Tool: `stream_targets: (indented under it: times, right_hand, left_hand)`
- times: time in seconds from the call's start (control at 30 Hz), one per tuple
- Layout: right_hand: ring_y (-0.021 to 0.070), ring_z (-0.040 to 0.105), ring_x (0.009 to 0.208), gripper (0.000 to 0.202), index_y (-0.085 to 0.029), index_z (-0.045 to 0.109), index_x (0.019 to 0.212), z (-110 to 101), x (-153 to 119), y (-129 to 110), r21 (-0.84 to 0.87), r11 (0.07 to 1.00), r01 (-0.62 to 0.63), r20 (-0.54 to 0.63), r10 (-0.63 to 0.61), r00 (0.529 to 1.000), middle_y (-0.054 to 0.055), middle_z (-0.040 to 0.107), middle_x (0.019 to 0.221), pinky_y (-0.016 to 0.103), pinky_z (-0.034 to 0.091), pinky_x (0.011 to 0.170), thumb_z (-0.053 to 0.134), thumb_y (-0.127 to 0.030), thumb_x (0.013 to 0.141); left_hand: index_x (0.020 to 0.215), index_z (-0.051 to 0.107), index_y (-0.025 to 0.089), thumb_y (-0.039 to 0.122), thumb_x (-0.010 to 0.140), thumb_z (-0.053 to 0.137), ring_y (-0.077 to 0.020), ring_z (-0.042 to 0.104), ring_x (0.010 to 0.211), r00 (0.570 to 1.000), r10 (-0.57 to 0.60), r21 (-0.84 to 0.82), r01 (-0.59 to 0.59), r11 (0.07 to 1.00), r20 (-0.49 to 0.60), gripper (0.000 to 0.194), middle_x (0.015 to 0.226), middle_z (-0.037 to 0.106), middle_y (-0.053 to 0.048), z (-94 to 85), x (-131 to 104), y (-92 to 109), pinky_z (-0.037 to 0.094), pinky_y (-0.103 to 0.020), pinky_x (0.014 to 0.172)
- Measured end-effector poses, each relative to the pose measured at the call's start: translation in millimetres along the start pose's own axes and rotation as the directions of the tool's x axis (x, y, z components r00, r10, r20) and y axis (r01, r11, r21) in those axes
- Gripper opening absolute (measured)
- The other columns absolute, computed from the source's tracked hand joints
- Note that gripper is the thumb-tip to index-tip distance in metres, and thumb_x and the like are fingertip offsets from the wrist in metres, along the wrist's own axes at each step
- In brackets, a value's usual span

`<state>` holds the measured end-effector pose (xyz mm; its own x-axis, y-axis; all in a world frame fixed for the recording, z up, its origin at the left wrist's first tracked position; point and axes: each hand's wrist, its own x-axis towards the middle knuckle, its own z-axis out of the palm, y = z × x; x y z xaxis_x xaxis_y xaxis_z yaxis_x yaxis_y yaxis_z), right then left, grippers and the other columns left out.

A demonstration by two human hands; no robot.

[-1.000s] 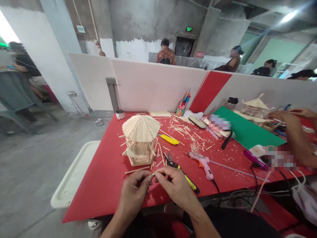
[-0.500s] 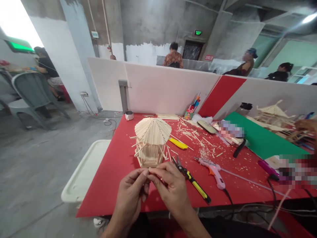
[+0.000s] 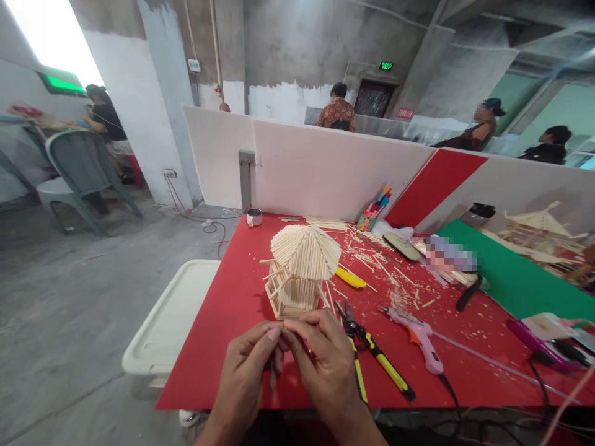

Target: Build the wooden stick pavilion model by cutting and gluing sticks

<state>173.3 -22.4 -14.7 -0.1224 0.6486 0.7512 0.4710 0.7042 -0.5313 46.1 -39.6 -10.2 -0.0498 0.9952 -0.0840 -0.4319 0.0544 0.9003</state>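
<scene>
My left hand (image 3: 251,365) and my right hand (image 3: 320,353) meet fingertip to fingertip above the front of the red table. Both are pinched closed; whatever lies between the fingers is too small or too hidden to name. Just beyond them stands a small pavilion model (image 3: 300,272) built of thin wooden sticks, with a sloped stick roof and a railed base. Yellow-and-black pruning shears (image 3: 372,353) lie beside my right hand, partly covered by it. Farther right rests a pink glue gun (image 3: 416,337) with its cord trailing off the front edge.
A yellow utility knife (image 3: 351,277), loose sticks and shavings (image 3: 395,279) lie behind the shears. A tape roll (image 3: 254,217) and a pen cup (image 3: 367,218) stand at the back by a white partition (image 3: 316,164). A purple power strip (image 3: 534,341) lies right. Several people are beyond.
The camera view has swung slightly left, so the scene sits farther right. My hands remain pinched together, with little change in their pose.
</scene>
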Motion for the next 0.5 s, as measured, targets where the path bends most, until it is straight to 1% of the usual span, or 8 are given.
stream_targets:
  times: [0.07,0.17,0.27,0.33,0.4,0.47,0.5]
  right_hand:
    - [0.0135,0.057,0.081,0.021,-0.02,0.066,0.102,3.2,-1.3,-0.3,-0.036,0.999,0.01,-0.046,-0.012,0.999,0.003,0.059,0.087,0.027,0.049,0.069,0.059,-0.01,0.086]
    - [0.0136,0.057,0.08,0.019,-0.019,0.066,0.099,7.7,-3.2,0.0,-0.074,0.997,0.01,-0.093,-0.017,0.996,0.004,0.059,0.085,0.027,0.049,0.068,0.056,-0.009,0.087]
    - [0.0145,0.056,0.079,0.019,-0.017,0.065,0.099,12.2,-3.1,0.8,-0.119,0.992,0.053,-0.132,-0.068,0.989,0.005,0.06,0.085,0.028,0.048,0.067,0.055,-0.008,0.086]
    - [0.0158,0.056,0.081,0.021,-0.016,0.064,0.102,15.8,-1.4,1.8,-0.176,0.98,0.097,-0.172,-0.128,0.977,0.006,0.061,0.086,0.03,0.047,0.068,0.056,-0.007,0.084]
    - [0.0169,0.056,0.081,0.022,-0.015,0.063,0.103,20.2,1.2,3.0,-0.241,0.962,0.129,-0.197,-0.179,0.964,0.008,0.062,0.087,0.031,0.047,0.07,0.056,-0.007,0.084]
    - [0.0174,0.056,0.08,0.022,-0.015,0.064,0.103,25.2,3.7,4.4,-0.287,0.948,0.135,-0.198,-0.196,0.96,0.008,0.062,0.086,0.032,0.046,0.07,0.056,-0.008,0.084]
    - [0.0174,0.056,0.079,0.021,-0.015,0.064,0.103,27.6,4.6,5.0,-0.302,0.944,0.13,-0.196,-0.195,0.961,0.008,0.061,0.085,0.032,0.046,0.069,0.056,-0.009,0.085]
  left_hand:
    - [0.075,0.075,0.012,0.035,0.073,0.073,-0.0081,0.047,0.042,1.0,-0.018,-0.036,0.018,0.999,-0.013,0.023,0.05,0.056,0.0,0.4,-0.6,-0.8,0.037,-0.016,0.037]
    - [0.081,0.076,0.013,0.035,0.067,0.077,-0.0088,0.048,0.042,0.994,-0.089,-0.137,0.08,0.987,-0.06,0.026,0.05,0.058,-0.001,3.7,-2.1,0.3,0.036,-0.016,0.035]
    - [0.082,0.076,0.013,0.035,0.061,0.081,-0.0087,0.048,0.041,0.988,-0.124,-0.172,0.107,0.979,-0.093,0.031,0.048,0.058,0.0,6.7,-2.3,1.7,0.036,-0.016,0.035]
    - [0.08,0.076,0.012,0.034,0.057,0.083,-0.0078,0.049,0.042,0.98,-0.125,-0.184,0.096,0.978,-0.155,0.032,0.052,0.061,-0.001,6.8,-0.2,2.1,0.038,-0.016,0.037]
    - [0.078,0.075,0.013,0.032,0.053,0.085,-0.0066,0.05,0.043,0.961,-0.121,-0.213,0.067,0.975,-0.249,0.034,0.057,0.064,-0.002,5.7,3.9,2.8,0.039,-0.015,0.039]
    - [0.078,0.074,0.013,0.031,0.05,0.086,-0.0058,0.049,0.042,0.938,-0.118,-0.245,0.037,0.969,-0.325,0.035,0.055,0.063,0.001,4.5,8.9,4.5,0.038,-0.013,0.037]
    - [0.078,0.073,0.014,0.031,0.049,0.086,-0.0057,0.048,0.041,0.93,-0.127,-0.259,0.036,0.965,-0.345,0.036,0.053,0.061,0.002,4.2,11.3,5.6,0.037,-0.013,0.037]
